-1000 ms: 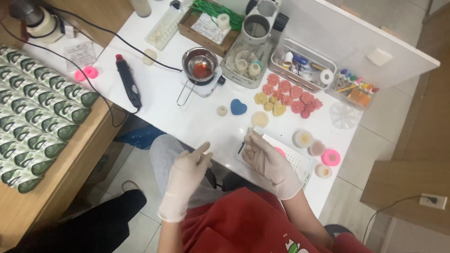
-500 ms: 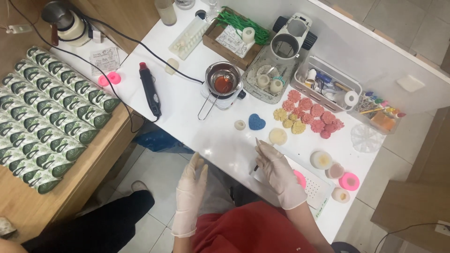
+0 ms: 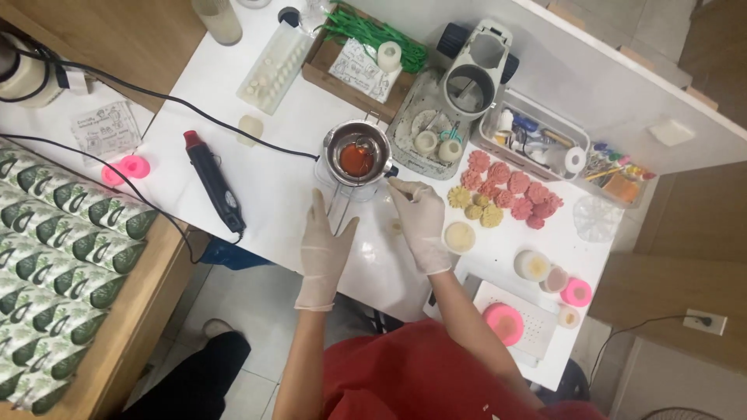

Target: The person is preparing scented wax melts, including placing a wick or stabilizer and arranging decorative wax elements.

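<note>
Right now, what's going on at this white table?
A person in thin gloves and a red top works at a white table. Both hands reach toward a small metal pot holding orange-red liquid. The right hand holds a thin stick whose tip is at the pot's rim; the left hand is open, just below the pot, holding nothing. Pink and yellow flower-shaped pieces lie to the right, and a black heat tool lies to the left.

A white worktop (image 3: 272, 187) carries a black heat tool with a red tip (image 3: 214, 183), a cluster of pink and yellow flower-shaped pieces (image 3: 506, 194) and a clear plastic organiser tray (image 3: 537, 140). Rows of green-and-white packets (image 3: 54, 257) lie on a wooden bench at left.
</note>
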